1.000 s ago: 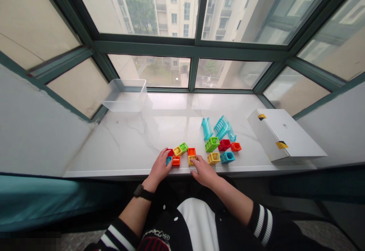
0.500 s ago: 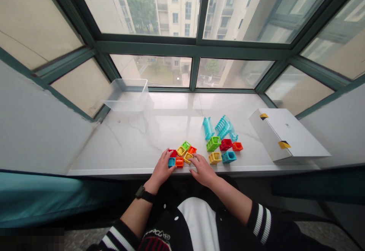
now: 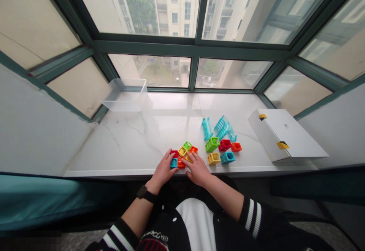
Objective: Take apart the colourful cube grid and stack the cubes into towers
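My left hand (image 3: 164, 169) grips the left end of a small cluster of building blocks. Its fingers lie along the red block (image 3: 174, 153), with the thumb at the front of the blue block (image 3: 173, 163). With fingers spread, my right hand (image 3: 199, 170) rests over the orange block (image 3: 181, 163) and partly covers a yellow block (image 3: 188, 158) beside it. Another yellow block (image 3: 182, 151), a green block (image 3: 187, 145) and a second orange block (image 3: 194, 150) form the cluster's far side.
Right of my hands stand loose blocks, among them a green block (image 3: 212, 144) and a teal block (image 3: 227, 157). Behind them lie clear blue track pieces (image 3: 224, 127). A white box (image 3: 291, 135) is at the right, a transparent bin (image 3: 125, 104) at the back left, near the windows.
My right hand has moved left, from the yellow block's right side over to the front orange block. My left hand stays at the cluster's left end.
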`<move>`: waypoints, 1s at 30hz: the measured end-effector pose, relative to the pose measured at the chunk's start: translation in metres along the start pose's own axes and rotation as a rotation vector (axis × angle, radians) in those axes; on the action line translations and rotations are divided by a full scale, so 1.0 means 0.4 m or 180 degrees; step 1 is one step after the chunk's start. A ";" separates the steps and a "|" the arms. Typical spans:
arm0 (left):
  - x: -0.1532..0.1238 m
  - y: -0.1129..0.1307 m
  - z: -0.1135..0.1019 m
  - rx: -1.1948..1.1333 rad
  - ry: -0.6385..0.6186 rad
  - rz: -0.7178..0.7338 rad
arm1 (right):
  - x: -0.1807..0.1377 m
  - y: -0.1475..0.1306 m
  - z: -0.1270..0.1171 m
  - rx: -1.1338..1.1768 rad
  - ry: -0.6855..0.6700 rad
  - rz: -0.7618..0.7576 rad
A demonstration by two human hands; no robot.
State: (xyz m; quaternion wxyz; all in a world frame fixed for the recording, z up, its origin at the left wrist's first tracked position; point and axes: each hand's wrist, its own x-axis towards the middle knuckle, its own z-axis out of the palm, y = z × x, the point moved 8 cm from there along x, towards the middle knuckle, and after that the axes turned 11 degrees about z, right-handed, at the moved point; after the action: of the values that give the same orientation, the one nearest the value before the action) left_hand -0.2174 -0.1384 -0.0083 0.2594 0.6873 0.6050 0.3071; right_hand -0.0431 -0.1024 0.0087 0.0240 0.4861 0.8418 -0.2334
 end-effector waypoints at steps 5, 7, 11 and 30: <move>0.000 -0.012 -0.024 0.0039 -0.0283 0.0155 | 0.001 0.010 0.010 -0.0083 -0.0018 -0.0002; 0.002 -0.017 -0.032 0.0131 -0.0321 0.0204 | 0.000 0.010 0.013 -0.0081 -0.0048 -0.0013; 0.007 -0.016 -0.037 0.0338 -0.0347 0.0243 | -0.002 0.007 0.014 -0.0081 -0.0044 -0.0042; 0.010 -0.020 -0.048 0.1161 -0.0321 0.0241 | -0.005 0.005 0.008 -0.0086 -0.0100 0.0004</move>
State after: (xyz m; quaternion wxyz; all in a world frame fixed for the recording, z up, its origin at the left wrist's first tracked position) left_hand -0.2366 -0.1338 -0.0004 0.1487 0.7597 0.6106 0.1671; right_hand -0.0410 -0.1046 0.0059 0.0439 0.4825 0.8441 -0.2297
